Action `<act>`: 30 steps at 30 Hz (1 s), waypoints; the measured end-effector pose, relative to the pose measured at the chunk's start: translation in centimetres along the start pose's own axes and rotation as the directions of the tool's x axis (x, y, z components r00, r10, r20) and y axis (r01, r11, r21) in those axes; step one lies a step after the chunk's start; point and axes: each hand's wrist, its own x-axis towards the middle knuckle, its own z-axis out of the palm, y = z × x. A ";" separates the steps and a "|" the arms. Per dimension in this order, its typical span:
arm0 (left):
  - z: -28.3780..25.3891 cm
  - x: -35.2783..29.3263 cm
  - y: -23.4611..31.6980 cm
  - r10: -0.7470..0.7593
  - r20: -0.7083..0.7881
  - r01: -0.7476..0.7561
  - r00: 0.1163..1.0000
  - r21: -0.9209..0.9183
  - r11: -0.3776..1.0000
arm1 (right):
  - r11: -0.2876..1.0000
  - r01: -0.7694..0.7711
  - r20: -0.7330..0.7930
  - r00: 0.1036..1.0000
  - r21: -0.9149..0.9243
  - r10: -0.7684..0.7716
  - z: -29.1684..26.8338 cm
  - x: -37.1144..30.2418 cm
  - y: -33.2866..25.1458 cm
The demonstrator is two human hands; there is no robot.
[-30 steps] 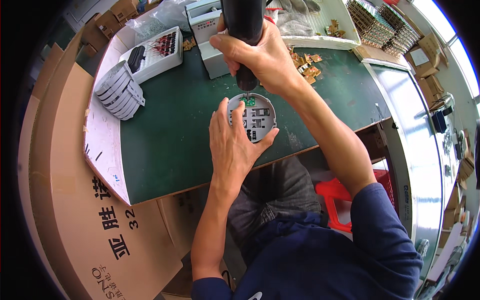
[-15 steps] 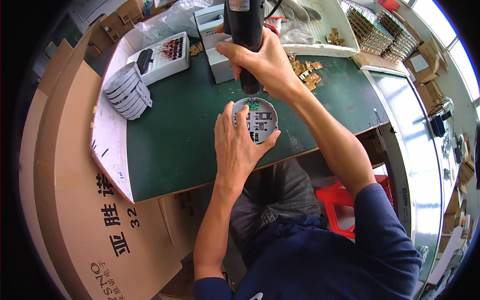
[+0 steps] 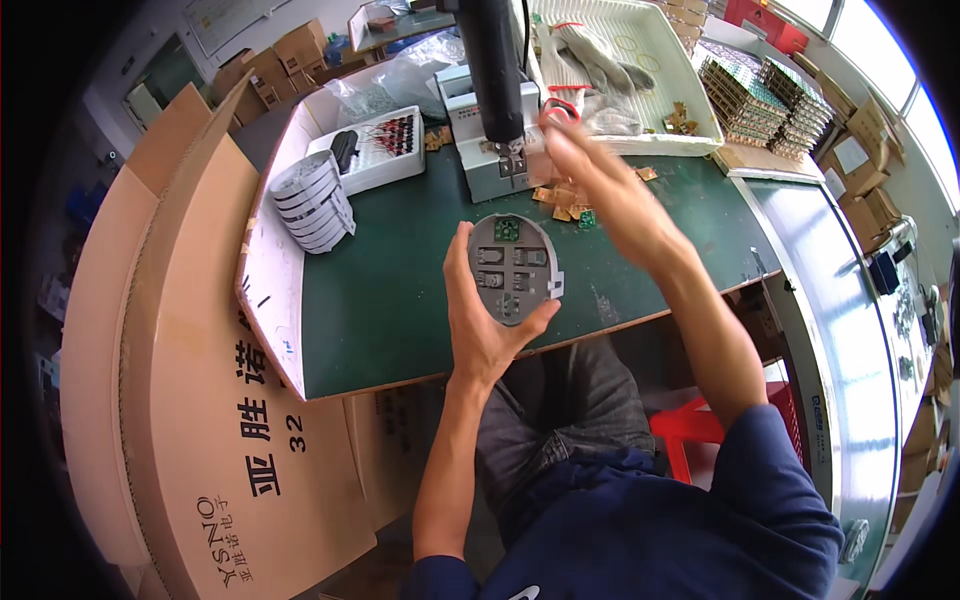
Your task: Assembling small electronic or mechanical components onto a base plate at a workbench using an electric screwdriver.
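Observation:
My left hand (image 3: 475,320) grips a round grey plastic housing (image 3: 510,262) by its edges, thumb at the lower right and fingers along the left. The housing is tilted up over the green table. A small green circuit board (image 3: 507,231) sits at its top, above several metal-lined slots. My right hand (image 3: 590,170) is blurred by motion, off to the right of a black electric screwdriver (image 3: 492,75). The screwdriver hangs upright, its lower end in front of a light grey box-shaped machine (image 3: 487,182). Whether the right fingers hold anything is smeared.
Copper-coloured pieces (image 3: 562,203) lie behind the housing. A white foam tray (image 3: 392,158) and stacked grey curved parts (image 3: 310,205) stand at the left. Gloves (image 3: 607,75) lie in a white tray (image 3: 690,140) at the back. A large cardboard box (image 3: 200,400) flanks the table.
My right hand has let go of the screwdriver, which has moved up and away from the housing toward the machine. My left hand now holds the housing tilted instead of steadying it flat.

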 end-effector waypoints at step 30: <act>-21.8 22.1 -11.6 -0.350 0.211 0.034 0.913 0.814 0.581 | 0.285 0.112 -0.016 0.911 -0.952 -0.411 -12.2 -10.3 6.9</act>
